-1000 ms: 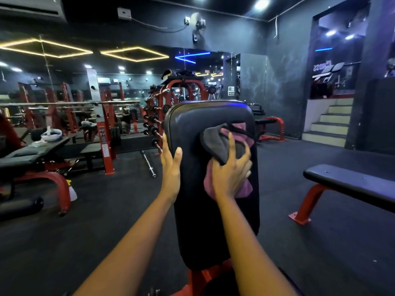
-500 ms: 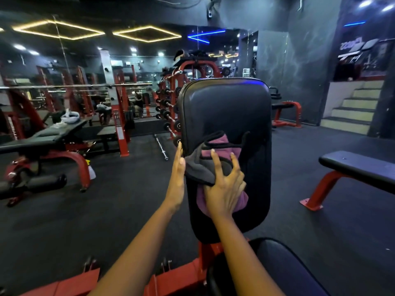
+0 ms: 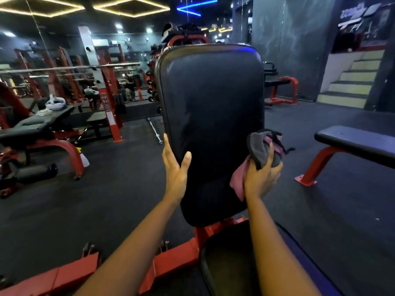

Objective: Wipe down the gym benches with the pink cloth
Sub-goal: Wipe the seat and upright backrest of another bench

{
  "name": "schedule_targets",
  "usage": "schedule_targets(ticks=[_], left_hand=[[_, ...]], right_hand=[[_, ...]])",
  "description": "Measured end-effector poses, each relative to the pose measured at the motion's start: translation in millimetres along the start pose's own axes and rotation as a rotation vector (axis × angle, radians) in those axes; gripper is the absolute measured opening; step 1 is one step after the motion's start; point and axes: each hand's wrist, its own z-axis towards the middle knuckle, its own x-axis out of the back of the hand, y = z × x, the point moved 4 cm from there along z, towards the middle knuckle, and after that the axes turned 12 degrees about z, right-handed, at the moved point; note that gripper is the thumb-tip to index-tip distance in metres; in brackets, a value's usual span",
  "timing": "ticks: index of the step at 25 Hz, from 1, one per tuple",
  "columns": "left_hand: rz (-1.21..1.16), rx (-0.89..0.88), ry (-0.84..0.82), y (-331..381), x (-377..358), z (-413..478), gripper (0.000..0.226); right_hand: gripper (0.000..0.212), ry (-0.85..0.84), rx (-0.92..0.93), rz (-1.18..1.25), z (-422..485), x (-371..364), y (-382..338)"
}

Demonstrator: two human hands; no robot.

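Now, your left hand (image 3: 176, 174): fingers released, flat on black padded backrest (image 3: 213, 124).
Your right hand (image 3: 261, 178): clenching pink-grey cloth (image 3: 257, 146), fingertips hidden.

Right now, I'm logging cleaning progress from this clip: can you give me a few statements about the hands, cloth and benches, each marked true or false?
1. The right hand grips the pink cloth at the right edge of the backrest pad. True.
2. The left hand is also holding a cloth. False: it holds nothing and rests with straight fingers against the pad's left edge.
3. The backrest pad is folded down flat. False: it stands upright in front of the person.
4. A flat bench with red legs stands to the right, apart from the pad. True.
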Motion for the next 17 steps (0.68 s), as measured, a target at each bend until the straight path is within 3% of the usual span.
schedule_targets(ticks=[4, 7, 9, 12, 14, 17], left_hand=[[0.016, 0.018, 0.033, 3, 0, -4, 0.078], [0.015, -0.014, 0.045, 2, 1, -5, 0.086], [0.015, -0.032, 0.009, 1, 6, -1, 0.096], [0.013, -0.014, -0.091, -16, 8, -9, 0.087], [-0.014, 0.036, -0.133, -38, 2, -29, 0.084], [-0.05, 0.136, -0.165, -62, -15, -57, 0.089]], right_hand=[[0.07, -0.097, 0.109, -0.029, -96, -9, -5], [0.08, -0.19, 0.08, -0.047, -157, -19, -5], [0.093, -0.233, 0.07, -0.056, -181, -22, 0], [0.092, -0.279, 0.124, -0.087, -203, -19, 4], [0.089, -0.257, 0.092, -0.077, -201, -15, 7], [0.078, -0.106, -0.114, -0.029, -167, -10, 24]])
